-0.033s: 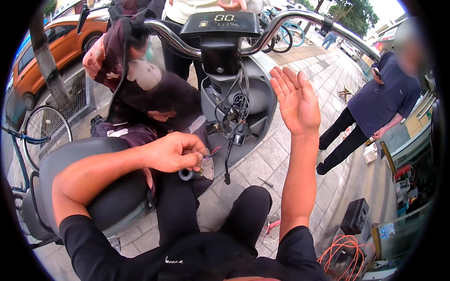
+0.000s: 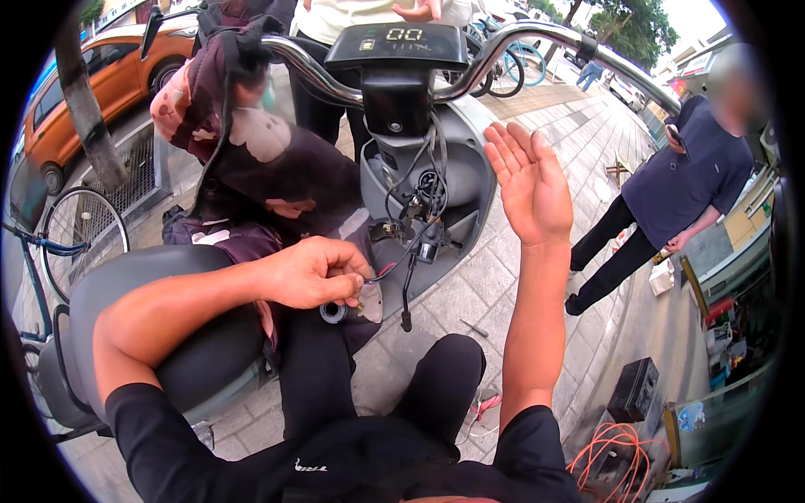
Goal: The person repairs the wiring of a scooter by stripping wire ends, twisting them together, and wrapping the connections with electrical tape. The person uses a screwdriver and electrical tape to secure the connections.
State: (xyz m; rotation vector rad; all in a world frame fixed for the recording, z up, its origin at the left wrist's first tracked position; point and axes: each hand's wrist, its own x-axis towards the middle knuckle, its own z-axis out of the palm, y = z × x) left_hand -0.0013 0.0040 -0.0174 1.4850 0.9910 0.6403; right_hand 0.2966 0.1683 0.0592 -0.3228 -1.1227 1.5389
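Note:
My left hand pinches the end of a thin dark wire over the dark patterned quilted cover draped on a scooter. A black roll, perhaps tape, is just below those fingers. My right hand is raised, palm up, fingers extended and nothing in them, right of the scooter's open front panel. Wires and connectors hang out of that panel, beneath the display and chrome handlebar. The seat is under my left forearm.
A person with a phone stands at right; another stands behind the handlebar. A slim tool, red-handled pliers, black boxy battery and orange cable lie low. A bicycle, tree and orange car are left.

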